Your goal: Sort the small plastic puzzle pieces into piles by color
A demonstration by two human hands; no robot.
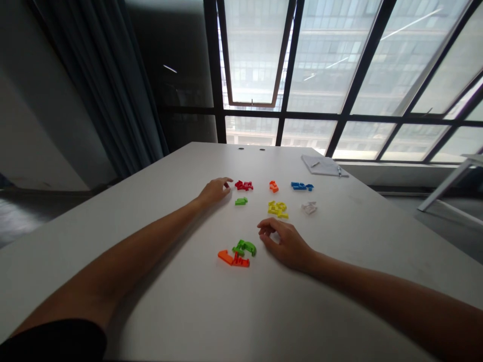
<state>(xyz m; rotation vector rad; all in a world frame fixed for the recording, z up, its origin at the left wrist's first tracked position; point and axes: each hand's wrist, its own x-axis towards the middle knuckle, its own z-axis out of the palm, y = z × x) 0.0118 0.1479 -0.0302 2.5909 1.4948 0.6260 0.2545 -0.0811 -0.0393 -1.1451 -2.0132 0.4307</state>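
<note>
My left hand (216, 191) rests on the white table just left of a cluster of red plastic pieces (244, 186), its fingers apart and nothing seen in them. A small light-green piece (241, 201) lies below the red ones. My right hand (285, 242) is on the table with loosely curved fingers, a gap between thumb and fingertips, and no object visible there. Beyond it lie yellow pieces (277, 208). To its left sit green pieces (245, 247), touching or close to orange pieces (225, 257) and a red-orange piece (241, 260).
Farther back are an orange cluster (273, 186), blue pieces (301, 186) and clear or whitish pieces (309, 207). Papers (324, 166) with pens on top lie near the table's far right edge. Windows stand behind the table (181, 301), with a dark curtain at left.
</note>
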